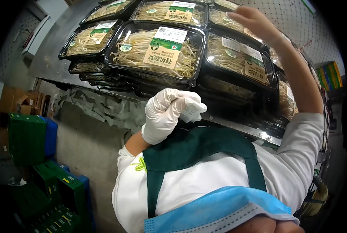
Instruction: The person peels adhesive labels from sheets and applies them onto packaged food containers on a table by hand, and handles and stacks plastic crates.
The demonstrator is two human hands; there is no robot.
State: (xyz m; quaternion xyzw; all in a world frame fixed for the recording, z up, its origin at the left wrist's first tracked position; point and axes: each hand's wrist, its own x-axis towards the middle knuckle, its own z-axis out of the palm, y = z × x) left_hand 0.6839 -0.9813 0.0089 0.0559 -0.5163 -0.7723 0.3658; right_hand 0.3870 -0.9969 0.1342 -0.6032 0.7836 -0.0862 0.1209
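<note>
My left hand (163, 112), in a white glove, is closed in front of my chest around a piece of white label paper (191, 110) with small print on it. Most of that paper is hidden by the fingers. My bare right hand (257, 25) reaches out over the far right trays, its fingers extended above a tray of bean sprouts (221, 19); I cannot tell whether they touch its lid. Closest to the gloved hand lies a black tray of bean sprouts (132, 42) under clear film, with a green and tan label. A similar tray (235, 54) to its right bears an extra white sticker.
More sprout trays (94, 37) are stacked in layers across the metal table (51, 64). Green and blue crates (26, 136) stand on the floor at left, near cardboard boxes (16, 99). Grey plastic sheeting (103, 108) hangs below the table edge.
</note>
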